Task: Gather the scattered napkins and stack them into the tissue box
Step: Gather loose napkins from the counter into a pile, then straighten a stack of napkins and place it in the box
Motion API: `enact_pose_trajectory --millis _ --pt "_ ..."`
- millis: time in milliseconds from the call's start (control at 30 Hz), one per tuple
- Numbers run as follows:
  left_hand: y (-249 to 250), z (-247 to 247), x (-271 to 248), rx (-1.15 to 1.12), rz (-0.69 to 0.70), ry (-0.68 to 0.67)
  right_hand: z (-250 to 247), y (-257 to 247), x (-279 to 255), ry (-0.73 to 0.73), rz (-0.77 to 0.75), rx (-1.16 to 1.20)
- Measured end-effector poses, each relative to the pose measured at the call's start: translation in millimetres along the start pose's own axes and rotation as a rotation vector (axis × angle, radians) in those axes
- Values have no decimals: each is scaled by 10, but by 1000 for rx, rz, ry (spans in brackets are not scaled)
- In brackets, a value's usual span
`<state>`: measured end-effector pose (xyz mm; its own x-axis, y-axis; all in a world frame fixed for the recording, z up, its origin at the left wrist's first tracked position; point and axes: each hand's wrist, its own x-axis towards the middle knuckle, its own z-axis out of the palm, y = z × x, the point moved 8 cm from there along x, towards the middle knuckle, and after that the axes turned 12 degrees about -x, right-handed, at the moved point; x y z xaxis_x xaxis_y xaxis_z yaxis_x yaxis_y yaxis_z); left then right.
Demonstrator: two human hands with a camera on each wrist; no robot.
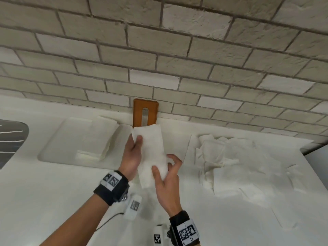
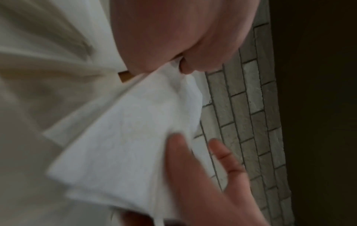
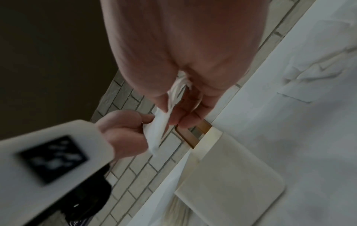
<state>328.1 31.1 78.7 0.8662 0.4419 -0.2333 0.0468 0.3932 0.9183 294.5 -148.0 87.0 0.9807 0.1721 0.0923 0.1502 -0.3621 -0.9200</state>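
Note:
Over the middle of the white counter, both hands hold one folded white napkin [image 1: 150,153] upright. My left hand [image 1: 137,144] grips its upper left edge, thumb on the front. My right hand [image 1: 165,164] pinches its lower end between thumb and fingers. In the left wrist view the napkin [image 2: 135,130] fills the centre. The right wrist view shows the napkin [image 3: 160,126] edge-on between both hands. The white tissue box [image 1: 71,135] lies open at the left with a napkin stack [image 1: 102,139] inside. A loose pile of napkins [image 1: 230,162] sprawls on the right.
An orange slotted lid [image 1: 145,112] leans on the brick wall [image 1: 177,59] behind the held napkin. A metal sink [image 1: 10,139] shows at the far left. The counter ends at a corner [image 1: 305,148] on the right.

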Motion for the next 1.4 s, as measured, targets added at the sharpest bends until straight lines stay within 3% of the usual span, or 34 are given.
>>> enact_pose_trajectory --millis 133,300,367,533,600,667,767,867,967,1067,1167,1233,1300,1400 --pt "248 -114 410 258 109 53 249 180 251 -35 2 -240" --pt "306 -295 636 714 385 68 725 494 618 -321 233 -406" --pt "237 -199 626 869 434 -25 836 532 666 -416 244 -511" --pt "-335 93 514 1411 196 -483 884 450 614 -531 88 -743" --pt "-549 71 479 1710 127 -600 673 379 575 -459 46 -708" --pt "-639 37 495 1834 71 -632 278 362 579 -322 25 -608" --pt "-475 160 436 1645 76 -552 -467 528 609 -169 -44 -624" --pt "-212 419 196 1340 298 -419 -1233 905 673 -103 -97 -760" --pt "-153 691 -188 1092 433 -364 -1856 1408 790 -288 37 -938" --pt "-394 1035 -486 986 482 -457 -2177 1867 868 -525 119 -1145" --pt "-812 1380 -683 967 407 -576 -2268 2005 908 -517 18 -1234" --pt "-1075 1554 -765 908 292 -598 -2284 1887 895 -383 -101 -1093" --pt "-1294 1678 -825 801 168 -588 -2258 1638 836 -311 -159 -774" --pt "-1422 1804 -843 541 60 -508 -2145 1293 774 -379 -78 -374"
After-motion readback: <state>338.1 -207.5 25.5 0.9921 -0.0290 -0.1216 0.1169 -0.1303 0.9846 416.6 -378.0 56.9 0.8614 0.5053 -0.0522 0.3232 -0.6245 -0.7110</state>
